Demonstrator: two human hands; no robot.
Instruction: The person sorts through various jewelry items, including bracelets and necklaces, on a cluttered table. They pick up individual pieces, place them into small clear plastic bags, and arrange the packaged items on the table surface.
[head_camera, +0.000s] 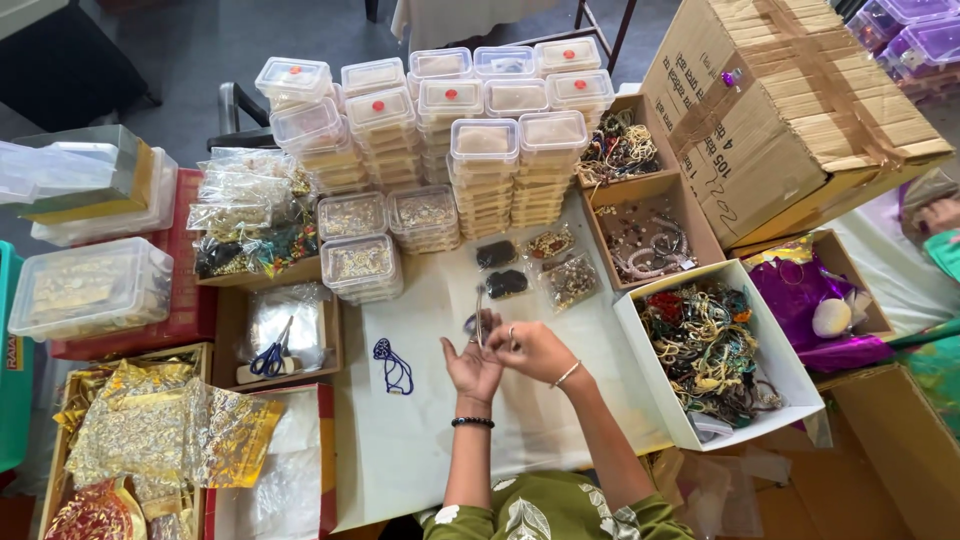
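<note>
A big brown cardboard carton (790, 110) fills the far right corner of the table (420, 440), which is spread with a white sheet. Along the far edge rise stacks of clear lidded boxes (480, 150), some with a red dot on the lid. Just right of the hands sits a white open box (660, 400) heaped with tangled bead necklaces (705, 350); beyond it, two brown trays (640, 235) hold more jewellery. At the left edge lie a clear tub (85, 290), crumpled gold foil bags (160, 430) and a small tray with blue-handled scissors (270, 357).

Near the middle of the sheet the left hand (473, 368) is half open, palm up, fingers curled loosely; the right hand (532, 348) is pinched against it. Between them stands a thin necklace strand (479, 315), upright and held at its lower end by the fingertips; which hand bears it I cannot tell. It is probably light, limp and slippery, apt to tangle or snap if tugged, so best taken near the clasp or pinched at two points. A dark blue cord necklace (392, 365) lies loose on the sheet just left of the hands, and small filled packets (520, 265) lie beyond them
</note>
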